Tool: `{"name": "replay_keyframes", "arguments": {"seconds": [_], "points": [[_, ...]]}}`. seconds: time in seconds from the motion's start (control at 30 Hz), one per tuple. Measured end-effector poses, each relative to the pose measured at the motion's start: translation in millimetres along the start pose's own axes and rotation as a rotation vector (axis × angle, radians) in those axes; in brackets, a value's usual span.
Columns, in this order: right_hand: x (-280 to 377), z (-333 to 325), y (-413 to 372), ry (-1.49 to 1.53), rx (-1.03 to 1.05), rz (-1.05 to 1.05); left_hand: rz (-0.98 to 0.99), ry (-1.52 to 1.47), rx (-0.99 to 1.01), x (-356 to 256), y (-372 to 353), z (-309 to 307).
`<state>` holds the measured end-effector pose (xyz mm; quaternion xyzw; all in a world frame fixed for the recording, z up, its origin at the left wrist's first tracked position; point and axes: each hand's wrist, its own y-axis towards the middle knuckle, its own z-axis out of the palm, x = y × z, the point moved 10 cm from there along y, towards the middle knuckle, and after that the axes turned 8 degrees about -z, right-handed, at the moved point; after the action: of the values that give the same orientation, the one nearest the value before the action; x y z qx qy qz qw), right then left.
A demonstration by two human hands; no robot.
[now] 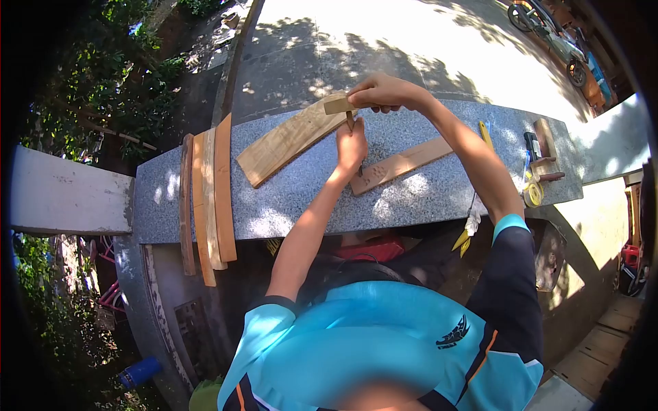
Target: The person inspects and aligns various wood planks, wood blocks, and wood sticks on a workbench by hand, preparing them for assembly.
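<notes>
My left hand [351, 147] grips a thin dark chisel-like tool [350, 122] and holds it upright, with its tip over a narrow wooden strip [404, 163] lying on the granite slab [295, 202]. My right hand [385, 92] is raised just above it, closed on a wooden block or mallet [336, 105] that sits right over the tool's top end. A wider, pale plank [288, 140] lies diagonally on the slab just left of my hands.
Several long planks [205, 198] lie across the slab's left end and overhang its near edge. At the right end are hand tools [541, 157], a yellow coil [533, 194], a yellow stick [485, 132] and yellow-handled snips [466, 233]. A motorbike [555, 34] stands beyond.
</notes>
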<state>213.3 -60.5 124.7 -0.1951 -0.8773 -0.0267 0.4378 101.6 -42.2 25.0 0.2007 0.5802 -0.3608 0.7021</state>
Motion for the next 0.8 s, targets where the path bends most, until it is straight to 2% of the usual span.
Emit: {"name": "replay_keyframes", "arguments": {"seconds": [0.03,0.07,0.17,0.2,0.27,0.3,0.33,0.43,0.47,0.57,0.6,0.63,0.7,0.73,0.8], "points": [[-2.9,13.0,0.6,-0.105,0.144,0.016,-0.017,0.006,-0.006,-0.4,2.1,-2.9],[5.3,-45.1,-10.5,0.312,-0.588,-0.156,-0.039,-0.003,-0.017,3.3,1.9,-4.4],[-4.9,28.6,-3.1,-0.130,0.222,0.048,-0.048,0.004,-0.031,9.0,0.9,-6.3],[-11.0,9.3,7.2,-0.061,0.103,0.062,-0.034,0.020,-0.034,7.1,1.0,-6.4],[-2.8,-37.6,2.8,0.084,-0.705,-0.290,-0.029,0.006,-0.042,8.4,-1.9,-7.4],[-3.3,-52.4,-26.3,0.163,-1.108,-0.466,-0.034,-0.017,-0.039,9.0,-2.7,-7.2],[5.6,-13.9,-7.5,0.253,-0.459,-0.295,-0.036,-0.035,-0.030,7.1,-1.7,-6.6],[-12.0,2.6,0.5,0.114,-0.063,-0.027,-0.046,-0.006,-0.045,5.5,-5.0,-5.6],[-11.6,-24.2,-10.3,0.407,-0.435,-0.104,-0.044,-0.017,-0.066,6.0,-5.5,-7.6],[-11.9,38.8,-10.2,0.227,0.009,-0.045,-0.057,-0.064,-0.044,7.5,-5.4,-6.3],[-12.3,30.9,-12.6,0.142,-0.132,-0.123,-0.113,-0.043,-0.051,19.3,-3.7,-9.4],[-10.6,23.3,-18.6,0.043,-0.278,-0.188,-0.088,-0.024,-0.070,20.0,-6.2,-10.7],[-18.1,1.1,-69.4,0.025,-0.974,-0.180,-0.017,0.000,-0.125,13.4,-5.4,-14.1],[-22.5,18.7,-78.3,-0.008,-0.959,-0.237,-0.078,0.038,-0.187,13.8,-8.8,-19.1],[-41.1,48.5,-101.0,-0.073,-0.940,-0.350,-0.216,-0.157,-0.259,32.5,-11.3,-34.9]]}}
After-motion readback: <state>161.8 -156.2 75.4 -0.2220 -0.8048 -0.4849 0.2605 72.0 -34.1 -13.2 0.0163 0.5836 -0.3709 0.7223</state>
